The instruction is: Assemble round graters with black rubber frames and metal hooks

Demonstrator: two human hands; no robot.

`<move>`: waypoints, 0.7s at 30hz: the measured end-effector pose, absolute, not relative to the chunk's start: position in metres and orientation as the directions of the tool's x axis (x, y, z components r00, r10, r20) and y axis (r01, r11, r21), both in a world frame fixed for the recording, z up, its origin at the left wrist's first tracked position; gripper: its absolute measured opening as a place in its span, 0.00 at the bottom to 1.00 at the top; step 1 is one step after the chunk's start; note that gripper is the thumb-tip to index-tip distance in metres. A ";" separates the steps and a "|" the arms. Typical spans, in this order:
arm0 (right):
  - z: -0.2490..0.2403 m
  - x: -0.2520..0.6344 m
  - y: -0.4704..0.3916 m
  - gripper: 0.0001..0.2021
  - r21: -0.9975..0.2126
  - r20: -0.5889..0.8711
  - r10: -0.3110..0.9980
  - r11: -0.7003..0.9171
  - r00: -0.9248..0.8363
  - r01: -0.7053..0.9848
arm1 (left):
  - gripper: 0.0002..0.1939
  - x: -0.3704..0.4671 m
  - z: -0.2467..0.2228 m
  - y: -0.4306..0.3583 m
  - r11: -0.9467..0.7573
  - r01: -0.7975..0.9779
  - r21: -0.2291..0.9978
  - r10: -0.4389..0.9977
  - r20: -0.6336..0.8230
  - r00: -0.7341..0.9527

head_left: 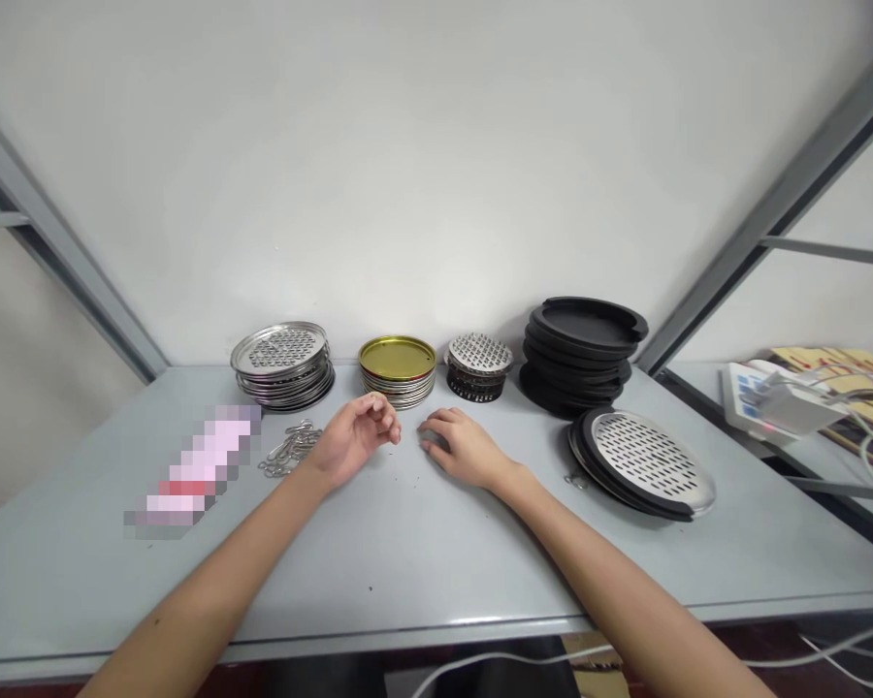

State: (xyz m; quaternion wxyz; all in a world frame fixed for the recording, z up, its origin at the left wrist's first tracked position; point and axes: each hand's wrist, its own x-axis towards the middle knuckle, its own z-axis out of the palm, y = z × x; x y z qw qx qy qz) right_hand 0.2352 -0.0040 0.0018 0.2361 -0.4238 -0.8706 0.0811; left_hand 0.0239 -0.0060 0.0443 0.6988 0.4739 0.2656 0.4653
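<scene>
beside the cupped left hand (356, 438) lie wire pieces (291, 448), the right hand (466, 448) loosely spread.

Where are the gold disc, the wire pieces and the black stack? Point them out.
Gold disc (397, 358), head view: its flat top.
Wire pieces (291, 448), head view: middle of the pile.
Black stack (583, 357), head view: its front side.

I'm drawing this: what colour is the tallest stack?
The tallest stack is black, best seen in the head view.

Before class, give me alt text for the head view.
A half-curled left hand and a palm-down right hand at a grey table. Behind stand a silver stack, gold-topped stack, smaller perforated stack and black stack.
</scene>
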 end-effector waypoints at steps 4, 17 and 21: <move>0.001 0.235 -0.004 0.11 -0.341 0.344 0.775 0.629 -0.530 0.699 | 0.11 0.024 0.043 -0.006 0.116 -0.427 0.897 0.892 0.096 0.442; 0.001 0.236 -0.004 0.12 -0.344 0.329 0.776 0.630 -0.539 0.696 | 0.11 0.024 0.041 -0.006 0.143 -0.484 0.863 0.866 0.127 0.483; 0.001 0.236 -0.004 0.12 -0.339 0.333 0.772 0.634 -0.541 0.695 | 0.10 0.024 0.040 -0.006 0.144 -0.481 0.865 0.866 0.125 0.485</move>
